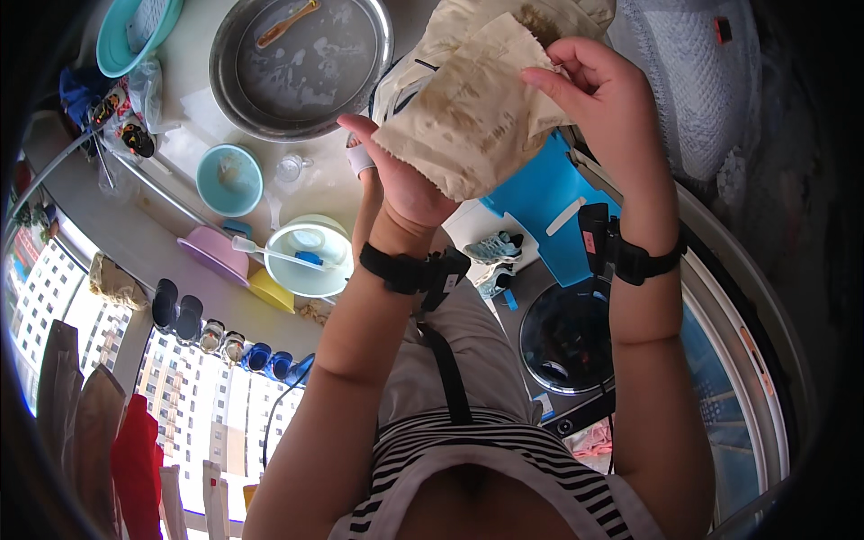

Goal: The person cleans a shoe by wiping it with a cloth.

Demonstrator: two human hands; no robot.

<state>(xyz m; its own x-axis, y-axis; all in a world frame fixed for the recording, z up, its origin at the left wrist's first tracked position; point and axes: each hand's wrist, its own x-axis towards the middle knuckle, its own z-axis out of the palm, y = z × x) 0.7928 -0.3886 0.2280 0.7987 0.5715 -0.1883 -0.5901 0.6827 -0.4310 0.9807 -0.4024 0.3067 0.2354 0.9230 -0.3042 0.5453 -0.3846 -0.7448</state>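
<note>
A beige cloth item (466, 115) with brown stains is spread between my two hands, above the floor. My left hand (405, 172) supports its lower left edge on the palm, with the thumb sticking out to the left and the other fingers hidden beneath the fabric. At the upper right, my right hand (594, 84) pinches an edge of the cloth between thumb and fingers. More beige fabric hangs behind it, with a darker brown patch near the top. Black straps with small boxes circle both wrists.
A large metal basin (304, 74) with a wooden-handled brush (287, 23) stands ahead on the left. Nearby are a turquoise bowl (229, 181), a clear cup (290, 167) and a pale basin (309, 256). Sneakers (495, 248), a blue plastic piece (550, 202) and a washing machine (568, 337) lie below my right hand.
</note>
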